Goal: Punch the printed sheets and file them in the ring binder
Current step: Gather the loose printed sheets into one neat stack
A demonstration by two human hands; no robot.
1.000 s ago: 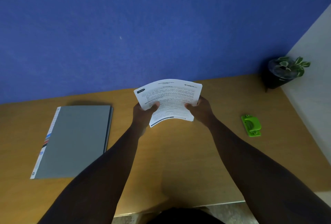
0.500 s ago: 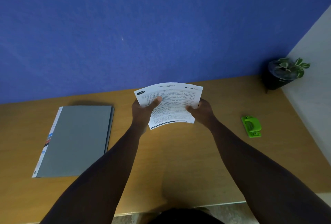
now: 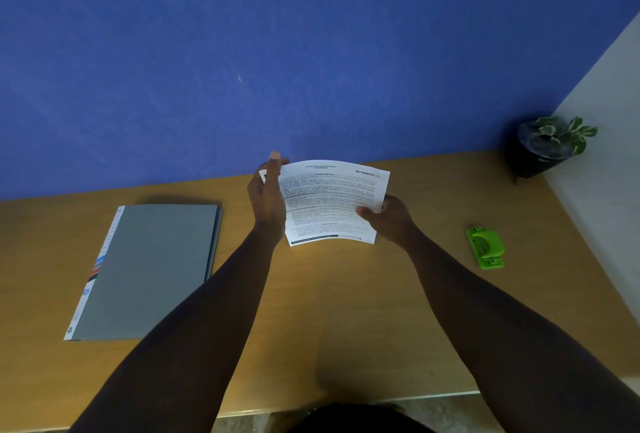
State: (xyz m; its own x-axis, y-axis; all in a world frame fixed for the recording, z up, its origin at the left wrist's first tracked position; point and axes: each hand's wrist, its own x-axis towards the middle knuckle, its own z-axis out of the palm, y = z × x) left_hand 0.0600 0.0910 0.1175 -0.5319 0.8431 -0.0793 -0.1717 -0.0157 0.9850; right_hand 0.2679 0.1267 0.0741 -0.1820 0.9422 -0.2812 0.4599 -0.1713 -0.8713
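Note:
I hold a small stack of printed sheets point(image 3: 329, 204) above the middle of the wooden desk point(image 3: 346, 311), bowed slightly. My left hand point(image 3: 266, 197) lies along the stack's left edge, thumb stretched up past the top corner. My right hand point(image 3: 389, 219) pinches the stack's right edge near the lower corner. A closed grey ring binder point(image 3: 149, 270) lies flat on the desk to the left. A green hole punch point(image 3: 485, 247) sits on the desk to the right, apart from both hands.
A dark pot with a small plant point(image 3: 547, 148) stands in the back right corner. A blue wall point(image 3: 311, 51) runs behind the desk and a pale wall point(image 3: 606, 155) bounds it on the right. The desk's front edge is near my body.
My left hand has slid from under the stack's lower left corner up along its left edge, thumb now raised. The sheets dropped slightly. My right hand keeps its grip.

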